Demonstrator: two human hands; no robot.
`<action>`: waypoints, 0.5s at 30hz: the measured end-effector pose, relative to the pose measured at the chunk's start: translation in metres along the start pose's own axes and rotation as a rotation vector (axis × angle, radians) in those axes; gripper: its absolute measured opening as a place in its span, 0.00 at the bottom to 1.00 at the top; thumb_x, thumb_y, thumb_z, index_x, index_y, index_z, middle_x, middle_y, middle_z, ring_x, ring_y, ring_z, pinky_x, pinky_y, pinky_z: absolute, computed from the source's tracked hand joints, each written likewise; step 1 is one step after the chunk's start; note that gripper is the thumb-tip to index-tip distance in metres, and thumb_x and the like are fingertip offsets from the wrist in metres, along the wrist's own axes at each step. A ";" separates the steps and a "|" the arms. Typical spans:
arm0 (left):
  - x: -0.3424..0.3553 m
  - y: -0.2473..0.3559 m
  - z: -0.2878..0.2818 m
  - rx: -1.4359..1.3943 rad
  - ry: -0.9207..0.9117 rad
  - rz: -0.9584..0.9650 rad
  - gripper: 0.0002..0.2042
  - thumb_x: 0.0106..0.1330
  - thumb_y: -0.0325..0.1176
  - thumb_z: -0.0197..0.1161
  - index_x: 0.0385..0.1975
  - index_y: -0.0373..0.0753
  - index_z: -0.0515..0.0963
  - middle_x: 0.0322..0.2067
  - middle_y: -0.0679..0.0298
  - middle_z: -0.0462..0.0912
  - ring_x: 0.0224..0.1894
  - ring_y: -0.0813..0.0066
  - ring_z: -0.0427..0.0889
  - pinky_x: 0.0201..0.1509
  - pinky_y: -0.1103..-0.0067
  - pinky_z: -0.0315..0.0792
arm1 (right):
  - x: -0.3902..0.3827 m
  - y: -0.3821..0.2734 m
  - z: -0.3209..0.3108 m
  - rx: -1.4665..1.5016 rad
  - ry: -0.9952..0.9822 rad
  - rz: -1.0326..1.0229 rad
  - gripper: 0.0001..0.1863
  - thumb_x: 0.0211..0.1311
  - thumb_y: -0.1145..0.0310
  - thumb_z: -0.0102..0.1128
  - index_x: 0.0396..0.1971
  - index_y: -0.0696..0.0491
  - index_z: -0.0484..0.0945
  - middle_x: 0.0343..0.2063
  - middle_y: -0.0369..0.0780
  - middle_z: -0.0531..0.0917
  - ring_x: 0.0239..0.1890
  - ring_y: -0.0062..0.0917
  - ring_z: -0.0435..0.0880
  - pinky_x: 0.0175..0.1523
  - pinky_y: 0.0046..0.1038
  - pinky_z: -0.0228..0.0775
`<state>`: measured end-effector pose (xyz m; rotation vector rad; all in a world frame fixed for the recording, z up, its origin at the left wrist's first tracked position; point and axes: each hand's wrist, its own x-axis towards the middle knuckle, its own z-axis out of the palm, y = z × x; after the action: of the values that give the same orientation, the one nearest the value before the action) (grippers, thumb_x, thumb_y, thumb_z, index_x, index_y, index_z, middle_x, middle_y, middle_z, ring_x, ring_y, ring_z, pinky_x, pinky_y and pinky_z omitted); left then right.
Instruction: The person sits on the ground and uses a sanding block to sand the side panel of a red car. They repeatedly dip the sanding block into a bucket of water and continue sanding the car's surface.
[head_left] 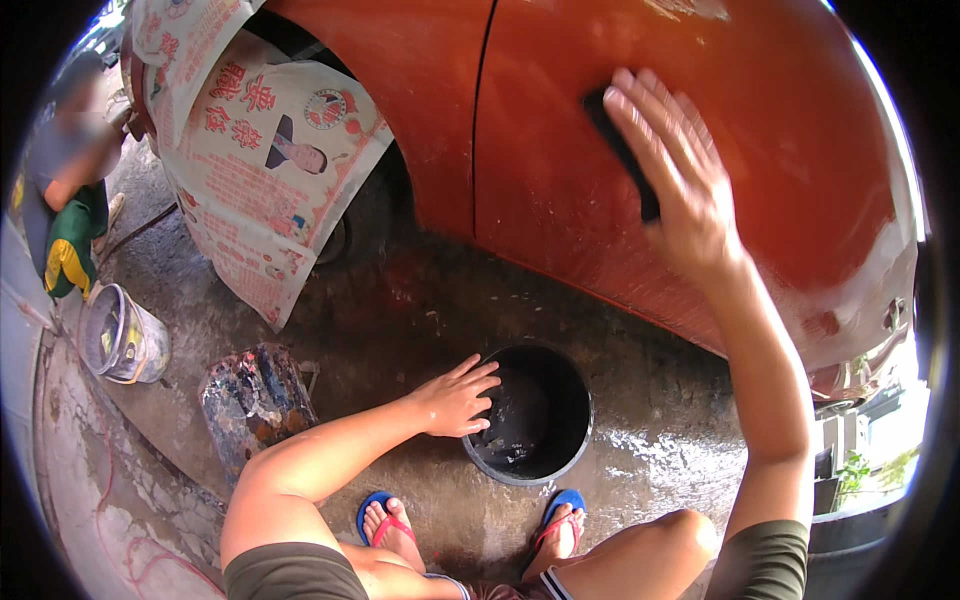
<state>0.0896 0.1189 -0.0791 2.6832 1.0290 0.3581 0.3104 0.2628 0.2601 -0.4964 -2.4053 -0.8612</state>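
Note:
Up on the red car door [560, 130], my right hand [685, 170] presses a flat black sanding block [622, 150] against the paint. Its fingers are stretched along the block and slightly blurred, and the palm hides most of the block. My left hand [458, 397] is held at the left rim of a round black bucket [575, 455], fingers apart and holding nothing. Dark liquid seems to lie at the bottom of the bucket, which stands on the wet floor below the door.
Printed sheets [230, 150] drape over the front wheel. A paint-spattered container [255, 405] lies left of my arm, with a dirty white bucket [150, 345] beyond. Another person [75, 160] is at the far left. A pink hose [150, 555] runs along the lower-left floor. My feet wear blue flip-flops [370, 515].

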 end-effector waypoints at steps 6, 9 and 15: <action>0.013 -0.020 -0.012 0.019 0.034 0.038 0.19 0.71 0.51 0.65 0.45 0.40 0.86 0.72 0.53 0.71 0.81 0.54 0.56 0.86 0.53 0.44 | -0.016 -0.003 0.046 -0.351 -0.349 0.000 0.41 0.64 0.65 0.60 0.79 0.45 0.62 0.80 0.34 0.61 0.82 0.29 0.57 0.82 0.53 0.44; 0.017 -0.026 -0.013 0.023 0.084 0.025 0.19 0.71 0.51 0.65 0.47 0.41 0.85 0.71 0.53 0.71 0.81 0.54 0.55 0.86 0.53 0.45 | -0.016 -0.006 0.059 -0.376 -0.306 -0.017 0.38 0.70 0.54 0.59 0.79 0.42 0.62 0.81 0.31 0.58 0.83 0.26 0.54 0.82 0.54 0.42; 0.013 -0.039 -0.021 0.001 0.161 -0.046 0.20 0.71 0.51 0.66 0.52 0.43 0.85 0.71 0.55 0.72 0.82 0.54 0.54 0.86 0.53 0.43 | 0.058 -0.006 0.050 -0.513 -0.012 0.078 0.39 0.71 0.48 0.60 0.79 0.40 0.62 0.81 0.30 0.60 0.82 0.25 0.56 0.81 0.56 0.43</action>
<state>0.0685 0.1592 -0.0702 2.6620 1.1340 0.5729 0.2432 0.3012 0.2587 -0.7795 -2.1450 -1.4481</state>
